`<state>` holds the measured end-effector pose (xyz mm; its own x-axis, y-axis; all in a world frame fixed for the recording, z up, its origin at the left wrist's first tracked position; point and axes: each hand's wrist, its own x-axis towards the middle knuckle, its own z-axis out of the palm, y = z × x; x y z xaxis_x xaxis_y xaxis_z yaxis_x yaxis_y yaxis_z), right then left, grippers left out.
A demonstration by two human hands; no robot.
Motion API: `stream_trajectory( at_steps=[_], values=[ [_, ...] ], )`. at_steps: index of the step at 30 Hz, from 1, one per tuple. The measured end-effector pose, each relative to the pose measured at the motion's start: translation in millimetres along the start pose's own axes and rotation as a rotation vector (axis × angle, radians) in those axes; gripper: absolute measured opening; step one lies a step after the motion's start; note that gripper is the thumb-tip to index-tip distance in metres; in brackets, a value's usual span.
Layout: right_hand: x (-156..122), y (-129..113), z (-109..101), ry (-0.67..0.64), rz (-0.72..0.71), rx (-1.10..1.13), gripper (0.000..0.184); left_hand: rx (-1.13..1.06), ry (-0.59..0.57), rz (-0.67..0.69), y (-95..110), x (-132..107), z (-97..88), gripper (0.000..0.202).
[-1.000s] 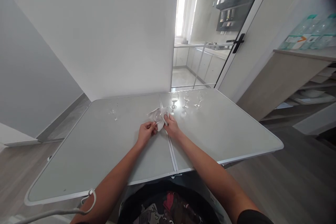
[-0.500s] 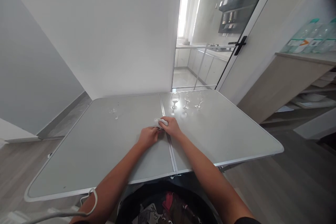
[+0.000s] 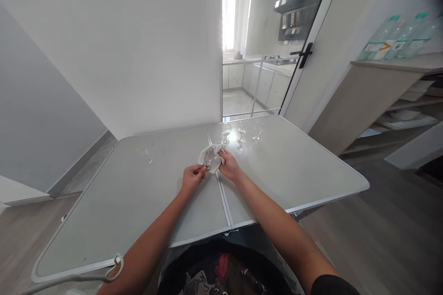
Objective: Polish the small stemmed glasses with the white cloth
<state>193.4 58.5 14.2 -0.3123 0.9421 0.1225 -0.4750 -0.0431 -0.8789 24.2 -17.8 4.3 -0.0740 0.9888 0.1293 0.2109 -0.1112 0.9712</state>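
Observation:
Over the middle seam of the table, a clear stemmed glass [image 3: 212, 162] is tilted between my hands. My left hand [image 3: 194, 178] is closed in a pinch at its lower left end, seemingly on the stem. Behind and around the bowl spreads a white cloth [image 3: 217, 148]. My right hand [image 3: 229, 166] grips this cloth at its right side, against the bowl. Just beyond my hands stand three upright stemmed glasses: a left one [image 3: 226, 132], a middle one [image 3: 241, 133] and a right one [image 3: 258, 132].
Another clear glass object [image 3: 143, 153], faint in outline, is on the left half of the grey folding table [image 3: 138, 212]. A white wall and a glass door [image 3: 256, 83] border the far edge. Water bottles [image 3: 394, 39] top a shelf unit at right. A pale cable [image 3: 86, 279] hangs at lower left.
The cloth has opened out from a small bunch, and the glass bowl now shows against it. My hands have drawn slightly apart. The whole view has shifted a little.

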Motion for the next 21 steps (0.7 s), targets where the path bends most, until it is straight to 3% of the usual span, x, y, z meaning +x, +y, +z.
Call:
stream_trajectory(
  at_steps=[3,6,9,11,13,17,21],
  values=[
    [-3.8,1.3,8.1,0.044,-0.065,-0.072,0.034,-0.119,0.027,-0.077,-4.7,2.2,0.4,0.047],
    [-9.8,-3.0,12.5,0.043,-0.298,-0.283,0.032,-0.172,0.077,-0.113,-8.7,3.7,0.8,0.049],
    [-14.8,-5.3,13.1,-0.130,-0.562,-0.584,0.031,-0.136,0.133,-0.096,-7.3,4.5,0.8,0.049],
    [-16.6,-4.1,13.3,-0.289,-0.653,-0.796,0.032,-0.010,0.142,-0.033,-3.8,3.8,0.1,0.049],
    [-16.9,-1.9,13.9,-0.355,-0.703,-0.972,0.035,0.114,0.136,0.039,0.1,1.8,-1.0,0.047],
    [-14.8,-0.1,14.3,-0.289,-0.694,-1.038,0.032,0.284,0.132,0.145,2.2,-3.1,-1.8,0.040],
    [-11.5,-3.4,8.6,-0.129,-0.415,-0.821,0.018,0.618,0.072,0.321,-4.0,-6.1,-2.3,0.028]
  ],
)
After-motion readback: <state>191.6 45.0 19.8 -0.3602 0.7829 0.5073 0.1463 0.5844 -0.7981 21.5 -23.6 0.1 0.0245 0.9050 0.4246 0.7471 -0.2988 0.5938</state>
